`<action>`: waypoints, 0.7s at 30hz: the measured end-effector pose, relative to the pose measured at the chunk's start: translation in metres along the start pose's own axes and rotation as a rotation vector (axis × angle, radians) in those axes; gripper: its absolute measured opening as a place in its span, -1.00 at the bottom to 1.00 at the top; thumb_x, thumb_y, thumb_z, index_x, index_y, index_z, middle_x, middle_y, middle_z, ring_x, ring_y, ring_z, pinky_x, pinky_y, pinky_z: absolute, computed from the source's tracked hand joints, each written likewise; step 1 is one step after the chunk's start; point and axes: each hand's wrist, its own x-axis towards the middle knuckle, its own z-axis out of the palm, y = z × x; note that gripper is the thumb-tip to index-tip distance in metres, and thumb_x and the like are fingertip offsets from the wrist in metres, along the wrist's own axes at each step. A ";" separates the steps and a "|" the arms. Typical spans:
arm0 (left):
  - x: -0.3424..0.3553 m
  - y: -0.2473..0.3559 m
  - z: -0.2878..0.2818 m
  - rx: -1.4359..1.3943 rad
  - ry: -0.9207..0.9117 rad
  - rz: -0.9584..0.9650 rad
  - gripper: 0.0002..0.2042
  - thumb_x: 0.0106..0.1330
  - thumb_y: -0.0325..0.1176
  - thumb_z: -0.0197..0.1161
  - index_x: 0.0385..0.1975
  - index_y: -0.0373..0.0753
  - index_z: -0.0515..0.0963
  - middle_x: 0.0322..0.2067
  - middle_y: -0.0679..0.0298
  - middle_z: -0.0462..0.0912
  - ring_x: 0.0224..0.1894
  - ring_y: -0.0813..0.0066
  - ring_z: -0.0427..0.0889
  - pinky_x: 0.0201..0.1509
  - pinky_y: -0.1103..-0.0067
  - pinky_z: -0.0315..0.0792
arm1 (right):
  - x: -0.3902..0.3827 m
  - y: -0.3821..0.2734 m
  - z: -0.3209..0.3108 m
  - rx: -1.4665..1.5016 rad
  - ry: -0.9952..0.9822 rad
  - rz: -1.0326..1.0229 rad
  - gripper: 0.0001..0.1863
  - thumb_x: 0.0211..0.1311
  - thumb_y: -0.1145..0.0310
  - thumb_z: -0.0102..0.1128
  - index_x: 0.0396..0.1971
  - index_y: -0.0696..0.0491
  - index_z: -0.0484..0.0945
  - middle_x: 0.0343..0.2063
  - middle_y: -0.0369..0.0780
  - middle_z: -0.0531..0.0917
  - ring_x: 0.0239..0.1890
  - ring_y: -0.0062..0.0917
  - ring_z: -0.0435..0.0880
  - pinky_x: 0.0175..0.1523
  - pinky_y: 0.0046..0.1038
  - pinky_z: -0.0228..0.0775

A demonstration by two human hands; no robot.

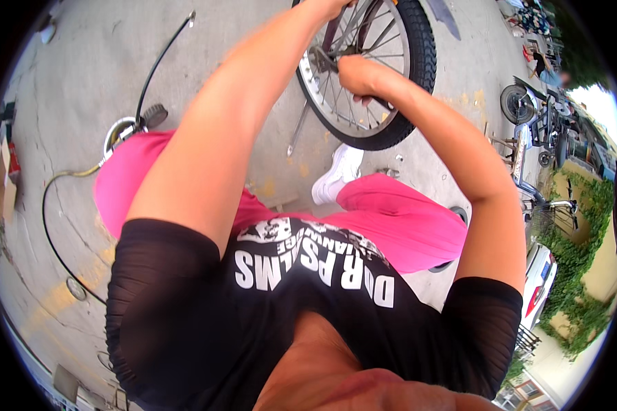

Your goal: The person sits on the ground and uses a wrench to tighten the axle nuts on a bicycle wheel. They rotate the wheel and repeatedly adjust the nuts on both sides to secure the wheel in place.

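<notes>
A bicycle wheel point(428, 61) with a black knobbly tyre, silver rim and spokes stands in front of me at the top. My right hand point(363, 77) is closed beside its hub point(320, 59), fingers curled round a dark metal tool that looks like a wrench point(331, 61). One end of the tool lies at the hub; my fist hides much of the rest. My left hand point(336, 5) reaches to the upper edge near the bike's frame and is mostly cut off, so its grip is hidden.
An air hose point(159, 65) with a round gauge point(120, 130) lies by my left knee. My white shoe point(339, 171) is just below the tyre. A cardboard box point(3, 178) sits at far left. A parked motorbike point(528, 103) and a white car point(538, 284) are at right.
</notes>
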 end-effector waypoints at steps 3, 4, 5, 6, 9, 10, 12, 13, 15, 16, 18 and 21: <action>0.002 -0.003 0.003 0.014 0.033 0.006 -0.74 0.19 -0.17 0.25 -0.64 -0.14 0.45 -0.77 0.45 0.34 -0.77 0.67 0.22 -0.70 0.67 0.08 | -0.016 0.005 -0.001 0.165 -0.123 0.061 -0.78 0.12 0.57 -0.26 -0.32 0.41 0.31 -0.55 0.01 0.54 -0.64 -0.30 0.63 -0.67 -0.31 0.52; 0.002 -0.002 0.000 -0.002 0.040 0.010 -0.74 0.20 -0.18 0.25 -0.64 -0.14 0.45 -0.77 0.45 0.34 -0.78 0.66 0.22 -0.70 0.67 0.09 | -0.018 0.011 0.006 0.281 -0.090 0.025 -0.77 0.08 0.61 -0.28 -0.33 0.44 0.32 -0.58 0.02 0.56 -0.65 -0.29 0.63 -0.66 -0.31 0.51; 0.002 -0.002 0.001 -0.019 0.045 0.006 -0.74 0.20 -0.19 0.25 -0.64 -0.14 0.44 -0.77 0.45 0.34 -0.79 0.66 0.22 -0.71 0.67 0.09 | -0.017 0.021 0.020 0.401 -0.061 -0.006 -0.75 0.04 0.64 -0.30 -0.34 0.46 0.34 -0.60 0.02 0.58 -0.65 -0.29 0.63 -0.64 -0.31 0.50; 0.000 0.002 0.002 -0.008 0.055 -0.006 -0.75 0.22 -0.22 0.23 -0.64 -0.14 0.43 -0.78 0.45 0.33 -0.79 0.65 0.22 -0.72 0.66 0.10 | -0.018 0.026 0.033 0.380 0.014 -0.039 -0.78 0.08 0.61 -0.29 -0.33 0.43 0.32 -0.62 0.01 0.57 -0.65 -0.30 0.63 -0.66 -0.32 0.48; 0.005 -0.007 0.002 -0.045 0.019 -0.012 -0.75 0.23 -0.23 0.21 -0.65 -0.13 0.41 -0.79 0.46 0.30 -0.80 0.66 0.20 -0.72 0.66 0.10 | 0.000 0.045 0.102 0.321 0.454 -0.173 -0.70 0.26 0.33 -0.08 -0.35 0.34 0.34 -0.54 0.17 0.55 -0.43 0.02 0.59 -0.35 -0.09 0.45; 0.006 -0.005 -0.002 -0.064 0.002 -0.007 -0.76 0.25 -0.25 0.19 -0.63 -0.13 0.39 -0.79 0.47 0.28 -0.79 0.66 0.20 -0.71 0.66 0.10 | 0.013 0.047 0.127 0.433 0.504 -0.141 -0.67 0.26 0.28 -0.05 -0.36 0.32 0.38 -0.50 0.21 0.54 -0.34 0.12 0.53 -0.20 -0.05 0.38; 0.005 -0.007 0.003 -0.071 0.008 -0.032 -0.78 0.25 -0.25 0.20 -0.59 -0.14 0.40 -0.77 0.46 0.29 -0.77 0.67 0.20 -0.70 0.67 0.10 | 0.043 0.052 0.164 0.444 0.581 -0.035 -0.58 0.23 0.15 -0.05 -0.42 0.29 0.48 -0.47 0.16 0.56 -0.32 0.06 0.56 -0.20 -0.05 0.37; 0.004 -0.006 0.005 -0.073 0.017 -0.038 -0.79 0.25 -0.25 0.20 -0.56 -0.15 0.40 -0.76 0.46 0.29 -0.77 0.67 0.21 -0.70 0.68 0.10 | 0.061 0.054 0.175 0.471 0.584 0.009 -0.56 0.22 0.13 -0.04 -0.44 0.29 0.50 -0.48 0.17 0.56 -0.33 0.05 0.56 -0.21 -0.07 0.38; 0.001 -0.005 0.005 -0.055 0.018 -0.077 -0.76 0.23 -0.18 0.21 -0.55 -0.15 0.38 -0.73 0.46 0.28 -0.70 0.65 0.23 -0.62 0.67 0.15 | 0.096 0.051 0.196 0.531 0.586 0.091 -0.52 0.21 0.09 -0.04 -0.48 0.29 0.55 -0.48 0.18 0.56 -0.36 0.04 0.56 -0.22 -0.11 0.38; -0.001 -0.010 0.001 -0.070 -0.003 -0.061 -0.72 0.18 -0.13 0.27 -0.55 -0.16 0.39 -0.70 0.46 0.31 -0.67 0.66 0.25 -0.58 0.69 0.17 | 0.116 0.048 0.210 0.576 0.634 0.093 -0.51 0.19 0.08 -0.02 -0.51 0.28 0.55 -0.48 0.17 0.56 -0.35 0.03 0.57 -0.21 -0.12 0.39; -0.001 -0.007 0.002 -0.124 0.012 -0.028 -0.71 0.16 -0.16 0.32 -0.59 -0.19 0.41 -0.70 0.46 0.36 -0.67 0.70 0.27 -0.57 0.70 0.17 | 0.158 0.038 0.214 0.657 0.744 0.088 -0.50 0.17 0.05 0.00 -0.56 0.27 0.57 -0.49 0.16 0.57 -0.34 0.01 0.58 -0.18 -0.14 0.41; 0.001 -0.011 -0.004 -0.125 0.012 -0.053 -0.73 0.15 -0.17 0.33 -0.57 -0.19 0.43 -0.69 0.46 0.37 -0.67 0.70 0.27 -0.58 0.70 0.16 | 0.187 0.015 0.192 0.719 0.591 0.194 -0.57 0.20 0.04 -0.06 -0.36 0.11 0.62 -0.27 -0.03 0.59 -0.10 -0.13 0.52 -0.03 -0.11 0.35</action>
